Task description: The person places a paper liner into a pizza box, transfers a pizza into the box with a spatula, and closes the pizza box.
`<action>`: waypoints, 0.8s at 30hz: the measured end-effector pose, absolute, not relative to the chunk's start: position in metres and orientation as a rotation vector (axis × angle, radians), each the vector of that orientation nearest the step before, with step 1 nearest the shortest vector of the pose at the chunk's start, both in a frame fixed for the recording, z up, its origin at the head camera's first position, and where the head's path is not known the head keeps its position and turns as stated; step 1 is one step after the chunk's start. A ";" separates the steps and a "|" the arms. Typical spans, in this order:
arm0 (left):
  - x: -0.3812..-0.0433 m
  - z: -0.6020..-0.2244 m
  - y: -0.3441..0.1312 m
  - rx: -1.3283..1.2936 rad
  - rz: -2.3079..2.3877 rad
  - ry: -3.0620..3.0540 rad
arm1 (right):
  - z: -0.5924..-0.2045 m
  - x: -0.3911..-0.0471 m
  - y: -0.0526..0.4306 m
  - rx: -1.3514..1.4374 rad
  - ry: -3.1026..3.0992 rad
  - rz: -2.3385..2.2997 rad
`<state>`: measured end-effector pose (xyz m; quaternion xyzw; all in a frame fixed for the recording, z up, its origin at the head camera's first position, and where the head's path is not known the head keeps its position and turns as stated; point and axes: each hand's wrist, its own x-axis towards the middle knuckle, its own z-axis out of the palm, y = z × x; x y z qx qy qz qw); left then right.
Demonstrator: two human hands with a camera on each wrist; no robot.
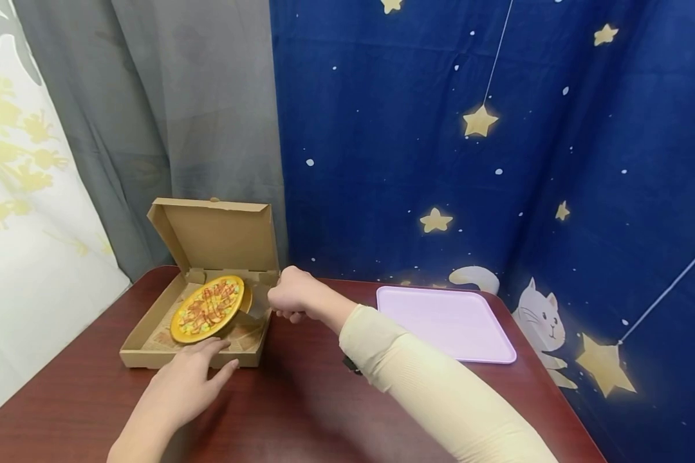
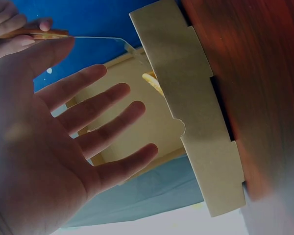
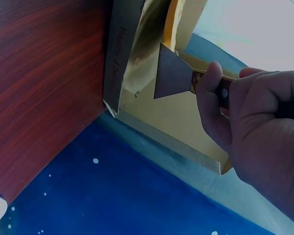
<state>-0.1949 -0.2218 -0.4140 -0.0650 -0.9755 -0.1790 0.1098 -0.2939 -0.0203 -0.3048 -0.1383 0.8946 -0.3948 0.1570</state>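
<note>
A pizza (image 1: 207, 308) with a yellow crust and red sauce lines lies tilted inside an open cardboard box (image 1: 249, 360), with another yellow curved edge just behind its right side. My right hand (image 1: 294, 294) grips the wooden handle of a metal spatula (image 3: 174, 73). Its wide flat blade reaches into the box, close by the pizza's edge; whether they touch is unclear. My left hand (image 1: 185, 382) is at the front wall of the box, fingers spread and holding nothing. In the left wrist view, its palm (image 2: 44, 161) shows no contact with the box.
The box's lid (image 1: 220, 238) stands raised at the back. A light purple tray (image 1: 440, 321) lies on the right part of the dark red table (image 1: 301, 399). Grey (image 1: 220, 96) and blue starry curtains (image 1: 382, 128) hang behind the table.
</note>
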 end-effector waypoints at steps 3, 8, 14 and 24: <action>-0.196 -0.414 -0.221 -0.189 -0.524 -2.874 | -0.303 -0.293 -0.016 -0.410 2.612 -1.047; -0.196 -0.416 -0.220 -0.192 -0.524 -2.874 | -0.303 -0.291 -0.012 -0.467 2.772 -0.785; -0.196 -0.417 -0.220 -0.203 -0.526 -2.871 | -0.311 -0.284 -0.005 -0.619 2.978 -0.502; -0.197 -0.417 -0.220 -0.213 -0.533 -2.868 | -0.318 -0.273 -0.001 -0.660 3.001 -0.554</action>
